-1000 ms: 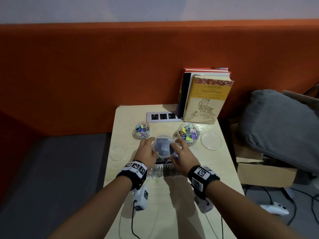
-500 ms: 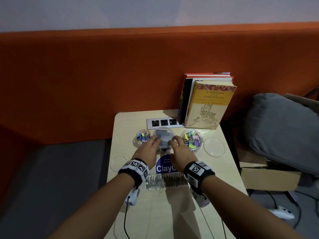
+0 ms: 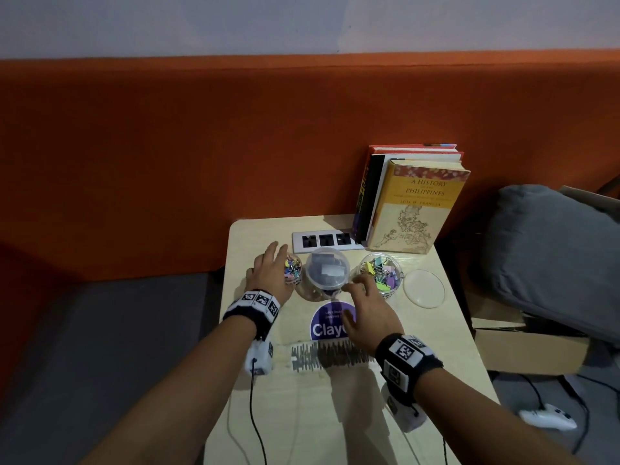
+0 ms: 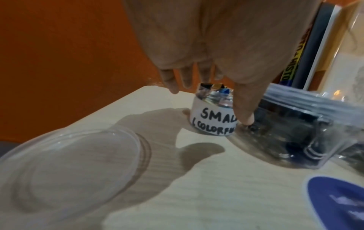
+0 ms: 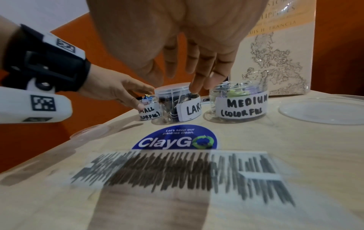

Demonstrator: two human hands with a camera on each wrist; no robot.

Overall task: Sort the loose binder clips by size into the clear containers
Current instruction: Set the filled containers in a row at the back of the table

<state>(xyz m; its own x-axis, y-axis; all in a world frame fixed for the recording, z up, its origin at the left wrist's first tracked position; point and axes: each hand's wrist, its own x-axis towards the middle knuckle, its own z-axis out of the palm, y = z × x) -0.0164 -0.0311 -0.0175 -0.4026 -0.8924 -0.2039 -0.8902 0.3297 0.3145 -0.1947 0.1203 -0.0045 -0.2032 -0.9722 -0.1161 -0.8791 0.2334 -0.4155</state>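
Three clear containers stand in a row on the small table [image 3: 446,347]. The left one is labelled small [image 3: 292,268] [image 4: 212,119] and holds colourful clips. The middle one is labelled large [image 3: 325,273] [image 5: 177,104], has its lid on and holds dark clips. The right one is labelled medium [image 3: 380,271] [image 5: 239,104]; it stands open with colourful clips inside. My left hand [image 3: 275,266] [image 4: 208,99] reaches over the small container with straight fingers, its thumb down between the small and large ones. My right hand [image 3: 365,303] [image 5: 187,77] hovers just in front of the large container, fingers relaxed and empty.
A loose clear lid [image 3: 424,288] lies right of the medium container; a smaller lid [image 4: 69,163] lies at the left edge. Books [image 3: 412,203] and a socket plate [image 3: 325,240] stand behind the row. A blue sticker [image 3: 327,322] and a barcode strip [image 3: 332,357] mark the tabletop.
Both hands carried the lidded large container away from me, set it between the other two and let go. My left hand has moved over the small container.
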